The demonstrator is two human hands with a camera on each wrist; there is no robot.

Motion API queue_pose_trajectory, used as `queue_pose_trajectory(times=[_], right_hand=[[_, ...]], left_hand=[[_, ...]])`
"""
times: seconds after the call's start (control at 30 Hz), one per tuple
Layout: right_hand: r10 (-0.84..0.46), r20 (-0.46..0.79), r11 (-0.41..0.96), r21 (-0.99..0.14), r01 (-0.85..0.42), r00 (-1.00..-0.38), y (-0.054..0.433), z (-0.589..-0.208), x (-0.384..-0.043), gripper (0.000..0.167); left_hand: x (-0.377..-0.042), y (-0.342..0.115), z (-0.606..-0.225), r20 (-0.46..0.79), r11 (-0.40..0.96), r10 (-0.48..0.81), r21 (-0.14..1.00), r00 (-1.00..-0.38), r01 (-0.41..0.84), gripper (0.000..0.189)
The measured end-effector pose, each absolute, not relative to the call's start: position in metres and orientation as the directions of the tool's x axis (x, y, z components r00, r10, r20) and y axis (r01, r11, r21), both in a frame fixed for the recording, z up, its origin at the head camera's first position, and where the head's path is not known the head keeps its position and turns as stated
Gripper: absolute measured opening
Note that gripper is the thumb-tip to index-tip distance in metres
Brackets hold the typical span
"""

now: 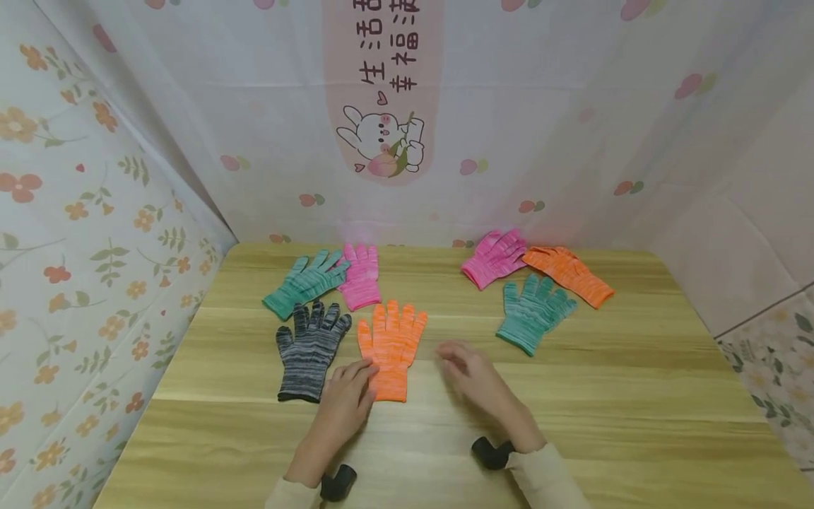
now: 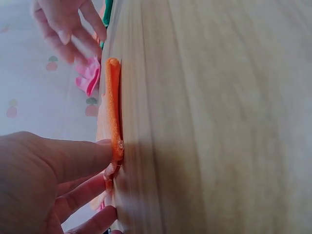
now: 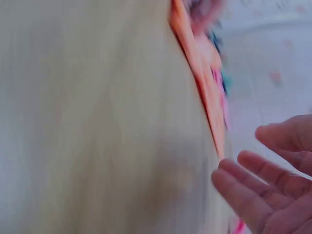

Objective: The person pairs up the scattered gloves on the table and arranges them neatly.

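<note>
The left hand (image 1: pixel 346 397), nearer, rests relaxed fingers on the flat orange glove (image 1: pixel 393 346), gripping nothing; that glove lies toward one o'clock, long axis twelve to six. The right hand (image 1: pixel 475 378), empty, is apart, past its three o'clock.

One tabletop (image 1: pixel 222 459) carries two green gloves (image 1: pixel 307 283) (image 1: pixel 534 314), two pink gloves (image 1: pixel 361 279) (image 1: pixel 494 258), two orange gloves (image 1: pixel 392 350) (image 1: pixel 569 274) and one dark grey glove (image 1: pixel 310 357): seven in total. Black wrist units (image 1: pixel 339 483) (image 1: pixel 491 453): two.
</note>
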State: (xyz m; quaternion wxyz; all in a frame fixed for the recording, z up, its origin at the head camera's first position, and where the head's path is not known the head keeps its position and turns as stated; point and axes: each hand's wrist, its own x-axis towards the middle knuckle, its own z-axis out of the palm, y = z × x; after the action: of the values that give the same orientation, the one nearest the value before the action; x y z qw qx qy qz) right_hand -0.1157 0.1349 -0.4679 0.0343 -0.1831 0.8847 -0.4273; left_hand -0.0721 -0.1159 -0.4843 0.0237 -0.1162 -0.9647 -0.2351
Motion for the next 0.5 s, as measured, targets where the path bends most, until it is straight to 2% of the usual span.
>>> queue_pose_trajectory(times=[0.13,0.23,0.4,0.5], right_hand=[[-0.193,0.122,0.613,-0.760,-0.216,-0.974,0.179,-0.466,-0.135,0.022],[-0.072,0.168,0.677,-0.716,-0.172,-0.983,0.217,-0.467,-0.153,0.022],[0.105,0.119,0.772,-0.636,0.005,-0.987,0.274,-0.469,-0.172,0.032],[0.139,0.064,0.801,-0.594,0.074,-0.988,0.300,-0.472,-0.179,0.043]], left_hand=[[-0.073,-0.116,-0.485,0.115,0.865,0.220,0.436,-0.969,0.248,0.036],[-0.073,-0.115,-0.485,0.125,0.863,0.223,0.435,-0.967,0.255,0.036],[-0.073,-0.115,-0.485,0.117,0.860,0.222,0.443,-0.968,0.251,0.036],[-0.073,-0.115,-0.486,0.097,0.863,0.225,0.442,-0.970,0.244,0.036]])
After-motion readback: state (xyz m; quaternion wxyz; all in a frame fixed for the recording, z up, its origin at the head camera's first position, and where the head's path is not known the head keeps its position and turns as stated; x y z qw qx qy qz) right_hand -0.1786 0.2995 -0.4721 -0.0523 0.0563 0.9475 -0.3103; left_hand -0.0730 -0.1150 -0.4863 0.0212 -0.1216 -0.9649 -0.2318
